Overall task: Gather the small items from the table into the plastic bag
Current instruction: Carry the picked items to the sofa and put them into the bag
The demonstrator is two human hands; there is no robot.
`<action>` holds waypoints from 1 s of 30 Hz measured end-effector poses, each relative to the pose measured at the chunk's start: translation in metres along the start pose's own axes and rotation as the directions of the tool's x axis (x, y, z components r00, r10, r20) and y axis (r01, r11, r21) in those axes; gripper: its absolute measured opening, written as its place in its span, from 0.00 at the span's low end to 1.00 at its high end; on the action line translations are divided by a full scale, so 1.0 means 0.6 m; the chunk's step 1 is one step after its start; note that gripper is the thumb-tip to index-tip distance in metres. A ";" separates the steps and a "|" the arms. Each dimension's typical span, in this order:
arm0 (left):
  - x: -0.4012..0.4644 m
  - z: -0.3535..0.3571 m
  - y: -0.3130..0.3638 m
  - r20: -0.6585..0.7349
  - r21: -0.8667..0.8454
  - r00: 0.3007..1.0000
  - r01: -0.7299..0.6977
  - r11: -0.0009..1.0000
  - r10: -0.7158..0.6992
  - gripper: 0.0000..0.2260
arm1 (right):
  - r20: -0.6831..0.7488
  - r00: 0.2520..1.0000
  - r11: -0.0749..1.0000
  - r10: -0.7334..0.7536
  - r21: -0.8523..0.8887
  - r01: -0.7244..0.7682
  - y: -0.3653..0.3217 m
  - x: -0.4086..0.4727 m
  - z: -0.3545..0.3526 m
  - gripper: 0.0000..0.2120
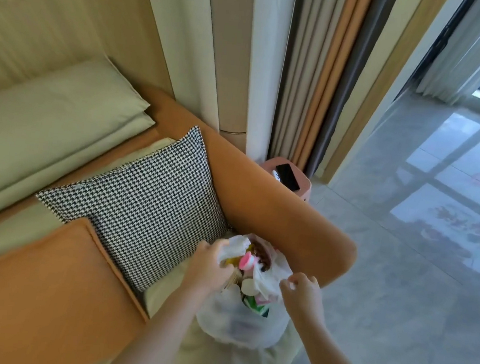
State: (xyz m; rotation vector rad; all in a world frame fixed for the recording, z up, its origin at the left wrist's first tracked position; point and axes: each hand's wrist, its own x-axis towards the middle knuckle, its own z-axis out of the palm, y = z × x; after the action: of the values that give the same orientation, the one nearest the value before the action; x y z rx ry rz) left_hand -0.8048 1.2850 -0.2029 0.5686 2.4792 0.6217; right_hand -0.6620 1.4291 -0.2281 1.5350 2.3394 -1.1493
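Now the bag (243, 324) sits upright between both hands: left hand (212, 263) grips its left rim, while right hand (303, 289), nearer its right rim, pinches that edge.

The plastic bag (242, 327) is looking thin, milky and see-through, crinkling softly. The sofa arm (288, 213) is showing a matt orange cloth, smooth like suede. The houndstooth cushion (148, 201) is looking like coarse woven fabric. The floor tiles (402, 258) are shining glossy grey and mirroring the window. The curtains (325, 87) are hanging as plain matt cloth, and the little pink stool (306, 188) is looking like smooth plastic.
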 end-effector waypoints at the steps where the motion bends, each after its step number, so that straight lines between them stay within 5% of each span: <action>1: 0.001 0.003 0.001 0.003 0.109 1.000 -0.019 0.994 0.019 0.22 | 0.033 0.999 0.997 -0.006 -0.081 0.009 -0.001 0.000 0.004 0.14; 6: 0.011 -0.001 0.001 -0.116 0.384 0.993 0.044 0.922 0.001 0.13 | 0.077 0.991 0.878 -0.105 -0.462 0.129 0.011 -0.006 0.011 0.13; 9: 0.011 -0.007 -0.011 -0.136 0.372 0.991 0.042 0.927 0.009 0.13 | 0.029 0.998 0.935 -0.059 -0.348 0.065 0.016 0.004 -0.002 0.03; 15: 0.007 -0.019 -0.017 -0.108 0.495 0.994 0.078 0.865 -0.028 0.10 | -0.004 0.983 0.975 -0.181 -0.132 0.179 0.015 0.017 -0.020 0.12; 20: 0.000 -0.031 -0.003 -0.235 0.289 0.966 -0.033 0.957 0.104 0.07 | -0.020 0.991 0.977 -0.136 0.164 0.137 0.010 0.007 -0.025 0.11; 22: 0.000 -0.042 0.016 -0.209 0.128 0.968 -0.115 0.985 0.140 0.05 | 0.005 0.992 0.969 -0.125 0.216 0.121 0.001 0.000 -0.029 0.12; 27: -0.025 -0.063 0.055 -0.114 -0.067 0.992 -0.069 0.995 0.061 0.07 | 0.041 0.981 0.972 -0.188 0.155 0.179 -0.025 -0.021 -0.045 0.12; 30: -0.043 -0.067 0.057 -0.058 -0.156 0.998 -0.034 0.987 0.025 0.08 | 0.093 0.992 0.897 -0.083 0.442 0.033 -0.031 -0.029 -0.060 0.10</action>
State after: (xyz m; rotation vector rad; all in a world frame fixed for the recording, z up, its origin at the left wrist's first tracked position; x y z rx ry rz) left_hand -0.7985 1.2871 -0.1443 0.5350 2.4492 0.8462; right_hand -0.6583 1.4356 -0.1844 1.4764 2.1640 -1.8289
